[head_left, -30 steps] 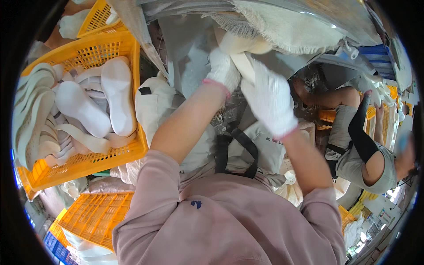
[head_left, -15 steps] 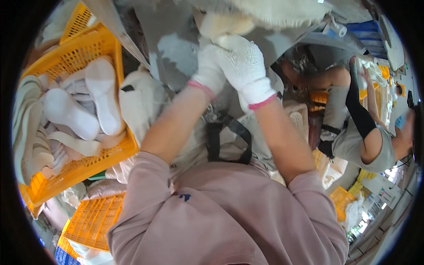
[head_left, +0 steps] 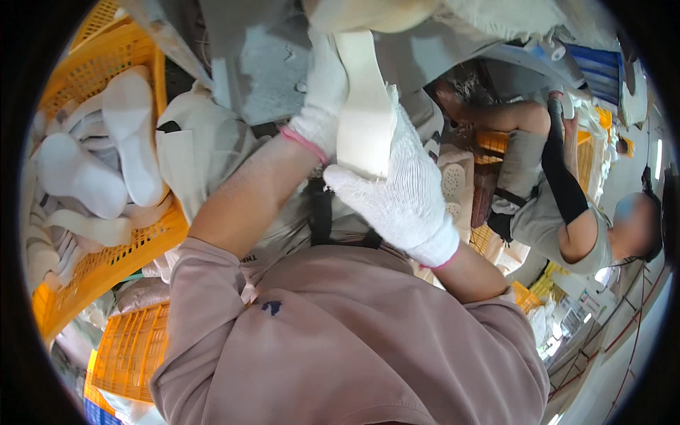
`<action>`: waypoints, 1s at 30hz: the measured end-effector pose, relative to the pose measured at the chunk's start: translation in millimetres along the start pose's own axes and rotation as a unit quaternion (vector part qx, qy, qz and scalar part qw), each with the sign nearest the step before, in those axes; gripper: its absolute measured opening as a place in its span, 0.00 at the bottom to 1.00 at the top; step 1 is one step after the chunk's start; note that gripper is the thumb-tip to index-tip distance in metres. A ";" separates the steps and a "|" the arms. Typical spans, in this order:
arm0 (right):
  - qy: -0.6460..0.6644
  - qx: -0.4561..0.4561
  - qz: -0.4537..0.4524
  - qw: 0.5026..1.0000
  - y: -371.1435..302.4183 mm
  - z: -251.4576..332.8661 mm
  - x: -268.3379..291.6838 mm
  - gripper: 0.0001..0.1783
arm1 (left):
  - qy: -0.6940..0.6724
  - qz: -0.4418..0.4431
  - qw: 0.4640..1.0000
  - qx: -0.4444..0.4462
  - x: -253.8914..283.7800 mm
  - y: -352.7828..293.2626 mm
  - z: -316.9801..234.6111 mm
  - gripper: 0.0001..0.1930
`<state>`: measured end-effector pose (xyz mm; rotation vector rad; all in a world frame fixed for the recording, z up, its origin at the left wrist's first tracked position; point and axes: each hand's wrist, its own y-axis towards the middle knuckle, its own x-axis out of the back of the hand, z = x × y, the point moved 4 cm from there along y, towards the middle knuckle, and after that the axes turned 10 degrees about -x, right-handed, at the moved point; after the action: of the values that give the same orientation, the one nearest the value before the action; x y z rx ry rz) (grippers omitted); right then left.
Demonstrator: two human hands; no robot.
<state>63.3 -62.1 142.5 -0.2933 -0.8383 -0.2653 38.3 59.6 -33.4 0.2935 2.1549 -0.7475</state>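
Both my hands wear white knit gloves and hold one cream-white shoe sole (head_left: 363, 106) upright in front of me. My left hand (head_left: 322, 95) grips its left edge, fingers hidden behind it. Around the sole's lower right side wraps my right hand (head_left: 400, 195), thumb across the bottom. The sole's top end meets a cream bundle (head_left: 368, 10) at the upper rim.
A yellow plastic crate (head_left: 106, 258) on my left holds several white soles. A second yellow crate (head_left: 131, 350) lies below it. White bags (head_left: 198, 152) sit beside the crate. A seated person (head_left: 559, 205) works at the right near more soles (head_left: 453, 180).
My hands rose toward the top of the view with the sole. The right hand shifted from on top to beneath the sole, which now stands upright between both hands.
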 end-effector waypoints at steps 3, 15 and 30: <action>-0.037 -0.003 -0.027 0.999 3.9 -1.7 -0.2 0.47 | 0.082 0.069 0.994 -0.036 -1.7 -1.6 -13.8 0.32; -0.054 0.045 -0.130 0.989 59.4 -14.2 -14.1 0.30 | -0.143 0.116 0.983 0.016 6.3 1.1 -27.9 0.22; 0.236 -0.035 0.129 0.962 75.3 -15.1 -15.6 0.32 | 0.074 -0.004 0.981 -0.179 9.8 0.6 -40.2 0.26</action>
<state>89.5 4.2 109.8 -0.3826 -0.3134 -0.1115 7.0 83.9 -21.5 0.1538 2.3828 -0.3380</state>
